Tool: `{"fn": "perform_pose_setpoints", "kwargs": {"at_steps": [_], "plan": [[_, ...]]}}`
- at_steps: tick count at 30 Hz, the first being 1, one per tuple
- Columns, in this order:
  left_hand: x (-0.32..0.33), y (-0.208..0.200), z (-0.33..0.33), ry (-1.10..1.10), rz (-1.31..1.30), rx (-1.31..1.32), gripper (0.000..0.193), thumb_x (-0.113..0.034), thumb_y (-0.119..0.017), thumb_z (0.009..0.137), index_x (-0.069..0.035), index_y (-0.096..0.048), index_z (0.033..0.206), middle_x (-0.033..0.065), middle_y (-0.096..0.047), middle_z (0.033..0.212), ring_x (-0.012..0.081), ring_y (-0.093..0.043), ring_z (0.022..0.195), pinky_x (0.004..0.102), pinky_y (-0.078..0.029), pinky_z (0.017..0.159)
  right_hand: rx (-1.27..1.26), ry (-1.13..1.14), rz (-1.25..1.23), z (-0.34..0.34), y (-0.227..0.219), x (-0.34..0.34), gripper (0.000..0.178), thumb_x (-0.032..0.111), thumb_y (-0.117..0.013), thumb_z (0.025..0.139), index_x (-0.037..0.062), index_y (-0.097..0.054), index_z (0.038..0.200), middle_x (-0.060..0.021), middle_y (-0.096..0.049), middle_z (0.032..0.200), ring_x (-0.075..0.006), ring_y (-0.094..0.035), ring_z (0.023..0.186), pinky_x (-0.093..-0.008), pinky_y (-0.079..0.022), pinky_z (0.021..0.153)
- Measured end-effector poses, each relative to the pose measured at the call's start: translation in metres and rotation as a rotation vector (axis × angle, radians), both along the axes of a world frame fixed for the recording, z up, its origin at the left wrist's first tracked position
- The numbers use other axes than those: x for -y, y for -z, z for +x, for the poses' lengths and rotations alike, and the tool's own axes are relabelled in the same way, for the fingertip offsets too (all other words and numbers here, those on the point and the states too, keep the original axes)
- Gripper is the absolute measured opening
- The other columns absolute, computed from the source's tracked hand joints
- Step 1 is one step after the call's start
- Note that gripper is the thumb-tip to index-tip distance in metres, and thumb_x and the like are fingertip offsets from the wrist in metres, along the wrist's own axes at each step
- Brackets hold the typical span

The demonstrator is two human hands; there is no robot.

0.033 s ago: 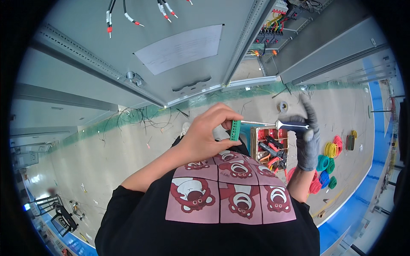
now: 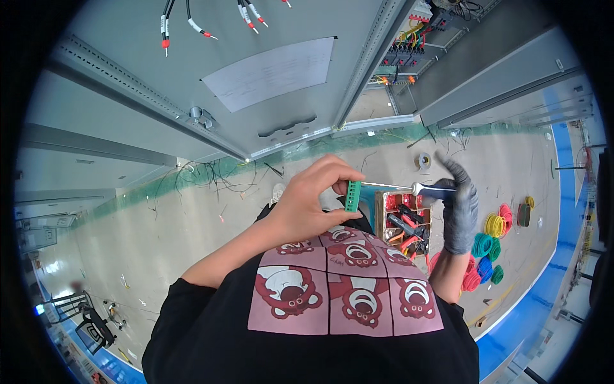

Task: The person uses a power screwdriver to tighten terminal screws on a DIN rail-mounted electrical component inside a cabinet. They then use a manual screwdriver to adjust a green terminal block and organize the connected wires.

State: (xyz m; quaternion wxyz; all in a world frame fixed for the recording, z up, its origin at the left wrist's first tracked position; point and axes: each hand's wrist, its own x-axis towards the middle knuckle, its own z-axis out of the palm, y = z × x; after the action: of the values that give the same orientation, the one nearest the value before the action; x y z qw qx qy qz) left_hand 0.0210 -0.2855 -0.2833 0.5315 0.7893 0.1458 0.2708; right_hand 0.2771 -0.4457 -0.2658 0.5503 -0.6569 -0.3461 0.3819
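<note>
My bare left hand (image 2: pixel 310 198) pinches a green terminal block (image 2: pixel 352 196) between thumb and fingers, in front of my chest. In my right hand (image 2: pixel 459 208), which wears a grey glove, a screwdriver (image 2: pixel 435 191) with a dark and white handle lies almost level. Its thin shaft points left, and the tip reaches the upper end of the block beside my left fingertips. Whether the tip sits inside a screw hole I cannot tell. The right index finger sticks up off the handle.
A wooden toolbox (image 2: pixel 381 224) with pliers and cutters stands below the screwdriver. Wires with red ferrules (image 2: pixel 165 43) hang before the grey cabinet panel (image 2: pixel 160 83). A roll of tape (image 2: pixel 423 160) and coloured wire coils (image 2: pixel 495 225) lie on the floor, with wire scraps (image 2: pixel 220 179).
The gloved right fingers have shifted on the screwdriver handle, and the raised index finger has tipped left. My left hand and the terminal block stay in place.
</note>
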Motion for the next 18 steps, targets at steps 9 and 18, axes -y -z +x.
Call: {"fn": "perform_pose_setpoints", "kwargs": {"at_steps": [9,18], "plan": [[-0.018,-0.002,-0.006,-0.028,-0.008,0.01,0.05,-0.007,-0.086,0.07,-0.007,-0.065,0.116,0.006,-0.062,0.108,0.0156,-0.059,0.088,0.0276,-0.049,0.078,-0.075,0.054,0.031,-0.004,-0.007,-0.023,0.095,0.068,-0.062,0.085,-0.0016,-0.04,0.146,-0.0117,-0.069,0.086,-0.02,-0.068,0.082,-0.0313,-0.052,0.081],[-0.039,-0.002,-0.006,-0.018,0.016,0.036,0.05,-0.008,-0.086,0.07,-0.008,-0.065,0.116,0.0058,-0.062,0.105,0.0157,-0.058,0.084,0.0283,-0.048,0.076,-0.135,-0.032,-0.046,0.007,-0.005,-0.03,0.097,0.066,-0.066,0.082,0.0011,-0.037,0.148,-0.014,-0.07,0.093,-0.0191,-0.068,0.082,-0.0338,-0.052,0.088]]}}
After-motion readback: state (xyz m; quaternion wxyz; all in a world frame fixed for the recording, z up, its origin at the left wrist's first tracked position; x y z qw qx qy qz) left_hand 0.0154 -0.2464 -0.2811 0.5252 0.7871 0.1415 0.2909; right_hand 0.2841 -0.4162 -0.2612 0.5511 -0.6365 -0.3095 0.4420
